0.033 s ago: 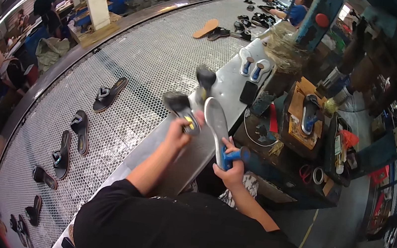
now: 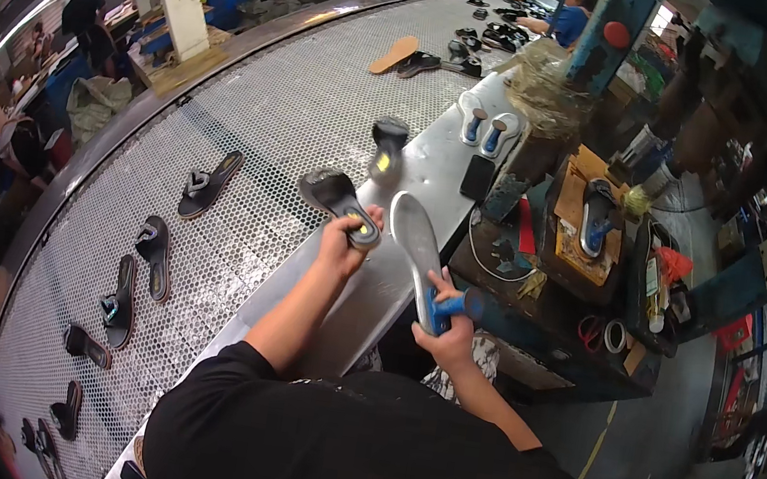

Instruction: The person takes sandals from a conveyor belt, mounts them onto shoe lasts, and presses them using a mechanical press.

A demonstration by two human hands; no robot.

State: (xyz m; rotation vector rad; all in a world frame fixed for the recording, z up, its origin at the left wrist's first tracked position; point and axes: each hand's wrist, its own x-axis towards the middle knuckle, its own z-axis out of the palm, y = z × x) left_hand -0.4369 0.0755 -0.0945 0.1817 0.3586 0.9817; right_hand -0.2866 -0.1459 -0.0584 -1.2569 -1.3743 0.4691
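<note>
Currently held: black sandal (image 2: 325, 190), grey sole-shaped form (image 2: 414, 229).
The sandal is clasped by left fingers (image 2: 340, 227), the form by right fingers (image 2: 443, 286).

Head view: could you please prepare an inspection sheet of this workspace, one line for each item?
Surface: perforated mesh surface; smooth metal ledge alongside.
Job's things: black sandal and grey-and-white foot form with blue post, both held; row of black sandals on the mesh at left.
Clutter: dark phone on the ledge; red-handled scissors beside a white ring at right.
Grips: left grip closed on the sandal; right grip closed on the form near its post.
Cables: thin white cord curving at the bench; its ends are unclear.
Surroundings: peeling blue column; person in blue at the far end.
</note>
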